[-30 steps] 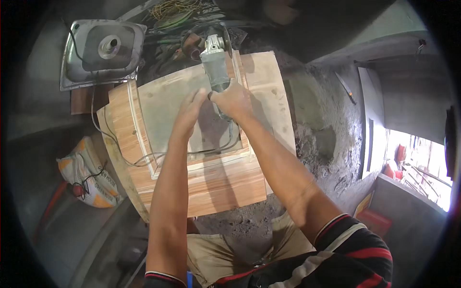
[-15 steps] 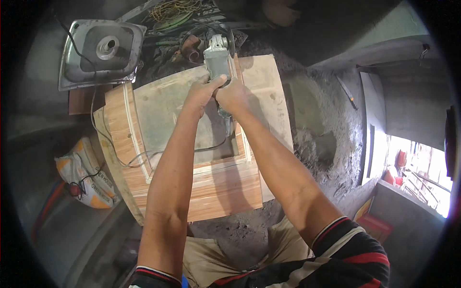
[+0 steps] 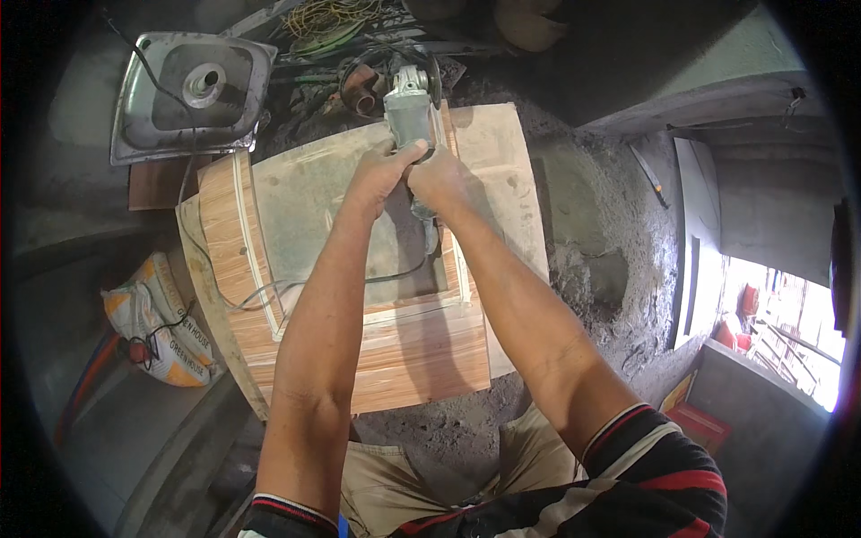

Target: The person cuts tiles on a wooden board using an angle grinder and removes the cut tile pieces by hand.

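Both of my hands are wrapped round the body of an angle grinder [image 3: 409, 115]. My left hand [image 3: 380, 172] grips it from the left, and my right hand [image 3: 438, 182] closes on it from the right, close to the cord end. The grinder's metal head and disc point away from me, at the far right end of a cut line. Beneath it lies a wood-grain tile [image 3: 430, 354] marked with a pale rectangular outline, resting on a dusty board [image 3: 500, 170]. A grey power cord [image 3: 395, 277] trails from the grinder leftward across the tile. Where the disc meets the tile is hard to make out.
An overturned steel sink [image 3: 251, 115] with a drain stub lies far left. A white and orange sack [image 3: 161, 327] sits on the left. Coiled yellow wire [image 3: 327, 20] and a brown pipe fitting [image 3: 360, 88] are beyond the board. Rough wet-looking cement [image 3: 601, 242] lies to the right.
Hands and grinder have shifted only very slightly to the right; the grip is the same. The cord's left stretch near the sink has moved a little rightward.
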